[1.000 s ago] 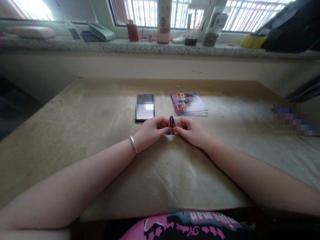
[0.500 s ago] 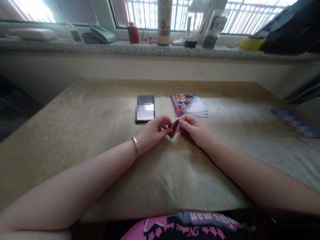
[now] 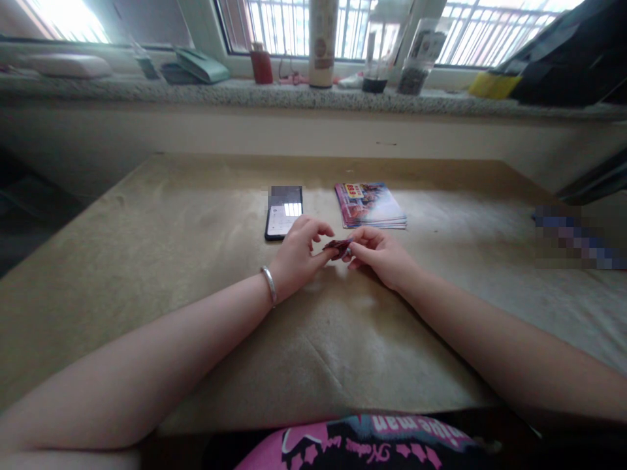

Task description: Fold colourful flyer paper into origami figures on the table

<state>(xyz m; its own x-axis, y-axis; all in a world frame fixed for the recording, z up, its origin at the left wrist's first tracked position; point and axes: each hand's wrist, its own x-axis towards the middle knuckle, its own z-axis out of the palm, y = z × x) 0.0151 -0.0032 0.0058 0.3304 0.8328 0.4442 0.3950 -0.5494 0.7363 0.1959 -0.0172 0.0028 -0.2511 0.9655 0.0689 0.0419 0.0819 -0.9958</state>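
A: What's the biggest thing there?
B: The tan tabletop (image 3: pixel 196 228). With the folded paper piece (image 3: pixel 337 247) as the clock's centre, a stack of glossy printed sheets (image 3: pixel 373 205) lies at one o'clock.
A: And the hands?
B: Left hand (image 3: pixel 296 256) at nine o'clock, fingers raised apart from the thumb, which touches the piece's near edge. Right hand (image 3: pixel 381 256) at three, thumb and fingers pinched on the piece's right end.
A: Anything smaller?
B: A phone (image 3: pixel 283 223) at ten o'clock, its screen partly lit.
A: So how does the piece look?
B: Small, dark red, seen as a flattish, narrow shape between the hands, tapering toward nine o'clock. Paler flecks show near three. Its creases are too small to make out.
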